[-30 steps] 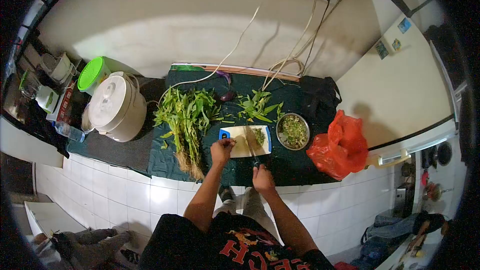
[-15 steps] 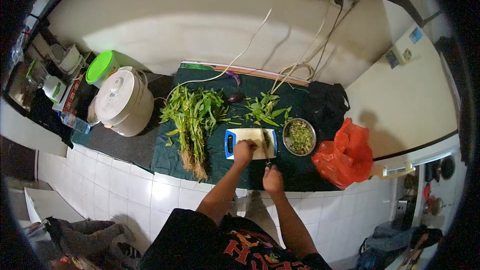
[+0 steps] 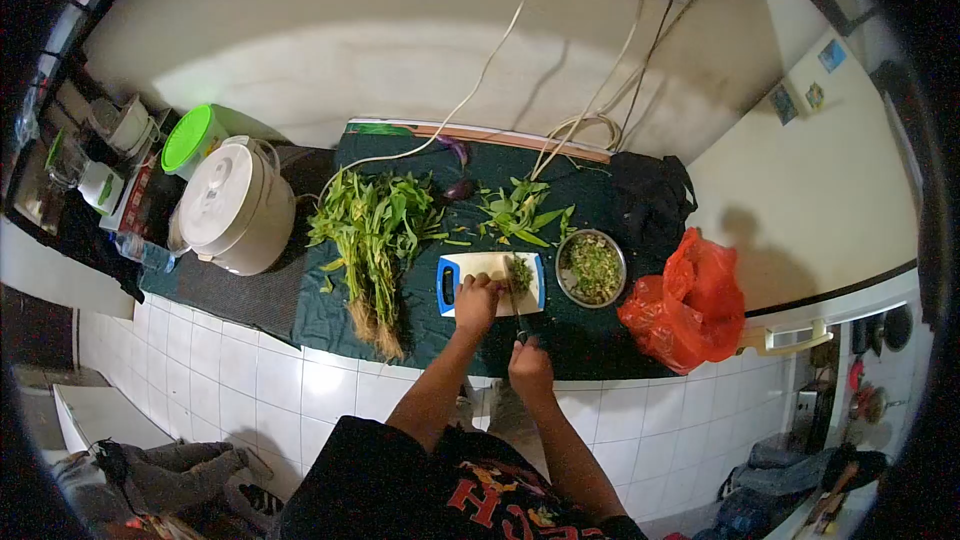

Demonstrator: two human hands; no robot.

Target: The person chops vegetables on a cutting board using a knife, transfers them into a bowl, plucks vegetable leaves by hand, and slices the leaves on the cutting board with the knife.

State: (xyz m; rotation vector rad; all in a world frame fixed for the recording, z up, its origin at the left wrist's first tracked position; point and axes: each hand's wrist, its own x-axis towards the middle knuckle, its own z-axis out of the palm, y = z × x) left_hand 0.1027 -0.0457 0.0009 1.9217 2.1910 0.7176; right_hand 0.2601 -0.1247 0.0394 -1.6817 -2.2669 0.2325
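A white cutting board (image 3: 482, 264) with a blue edge lies near the front of the dark green table cover. My left hand (image 3: 477, 304) rests on it with bent, closed fingers; what they press down is hidden beneath them. In my right hand (image 3: 531, 365), at the board's front edge, is the dark handle of a knife (image 3: 517, 318). Its narrow blade points away from me across the board, just right of my left fingers. Finely chopped greens (image 3: 521, 273) lie beside the blade. To the right stands a metal bowl (image 3: 624, 272) holding chopped vegetable pieces.
A large bunch of rooted leafy greens (image 3: 375, 230) lies left of the board. Loose leaves (image 3: 518, 212) and purple eggplants (image 3: 459, 190) lie behind it. A red plastic bag (image 3: 685, 305) sits at right, a white rice cooker (image 3: 240, 205) at left. A cable (image 3: 485, 75) crosses the back.
The knife and my right hand have shifted left along the board, nearer my left hand. More of the chopped greens shows right of the blade. The whole view has shifted slightly.
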